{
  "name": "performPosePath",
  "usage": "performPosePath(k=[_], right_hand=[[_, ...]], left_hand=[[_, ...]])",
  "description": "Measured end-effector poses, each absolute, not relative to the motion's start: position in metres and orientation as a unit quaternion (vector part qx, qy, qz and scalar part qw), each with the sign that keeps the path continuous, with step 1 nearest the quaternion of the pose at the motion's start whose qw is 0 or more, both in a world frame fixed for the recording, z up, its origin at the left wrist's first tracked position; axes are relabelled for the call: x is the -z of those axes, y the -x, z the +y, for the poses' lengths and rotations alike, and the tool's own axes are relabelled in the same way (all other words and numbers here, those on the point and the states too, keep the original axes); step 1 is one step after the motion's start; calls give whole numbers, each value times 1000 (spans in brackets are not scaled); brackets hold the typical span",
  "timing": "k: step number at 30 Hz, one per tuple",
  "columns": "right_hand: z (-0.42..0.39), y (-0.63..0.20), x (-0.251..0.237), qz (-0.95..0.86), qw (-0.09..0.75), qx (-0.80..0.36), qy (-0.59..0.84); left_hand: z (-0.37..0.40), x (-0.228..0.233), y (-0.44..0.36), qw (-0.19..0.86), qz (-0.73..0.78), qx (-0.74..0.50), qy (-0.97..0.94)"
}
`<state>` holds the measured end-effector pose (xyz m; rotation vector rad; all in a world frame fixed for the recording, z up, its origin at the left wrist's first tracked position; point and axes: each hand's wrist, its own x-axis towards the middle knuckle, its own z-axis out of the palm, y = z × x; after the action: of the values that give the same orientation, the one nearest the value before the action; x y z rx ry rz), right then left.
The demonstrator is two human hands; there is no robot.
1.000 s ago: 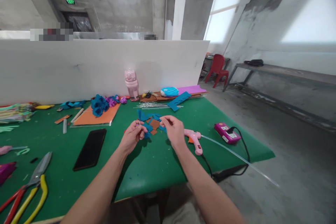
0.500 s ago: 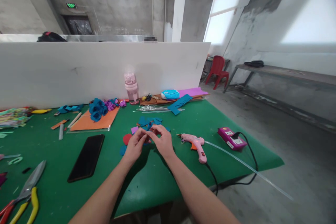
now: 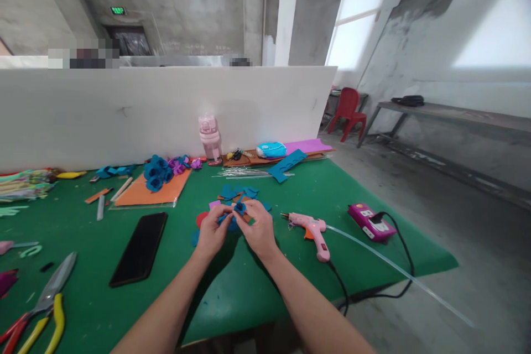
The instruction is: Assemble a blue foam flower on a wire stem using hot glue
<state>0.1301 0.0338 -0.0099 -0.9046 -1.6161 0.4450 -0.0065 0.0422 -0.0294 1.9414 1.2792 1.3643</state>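
Note:
My left hand and my right hand meet over the green table, both pinching a small rolled piece of blue foam between their fingertips. Beneath and behind the hands lie several loose foam pieces in blue, brown, pink and red. A pink glue gun lies just right of my right hand, its nozzle pointing left.
A black phone lies left of my hands. Yellow-handled cutters sit at the near left. Finished blue foam flowers rest on an orange sheet. A pink bottle stands by the white partition. A magenta power strip lies at right.
My hands came together from apart and now roll the blue foam piece between them, slightly closer to me. The view shifted a little.

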Motion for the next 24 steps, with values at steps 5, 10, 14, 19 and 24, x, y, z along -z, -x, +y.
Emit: performPosePath(k=[5, 10, 14, 19, 24], right_hand=[[29, -131, 8, -705, 571, -212, 362], [34, -132, 12, -626, 610, -290, 390], [42, -134, 18, -573, 612, -330, 434], [43, -136, 18, -580, 587, -334, 455], [44, -135, 19, -577, 596, -346, 438]], left_hand=[[39, 24, 9, 183, 464, -513, -699], [39, 17, 12, 193, 497, -513, -673], [40, 14, 13, 268, 507, -514, -639], [40, 12, 10, 354, 504, -521, -591], [40, 15, 8, 376, 504, -517, -581]])
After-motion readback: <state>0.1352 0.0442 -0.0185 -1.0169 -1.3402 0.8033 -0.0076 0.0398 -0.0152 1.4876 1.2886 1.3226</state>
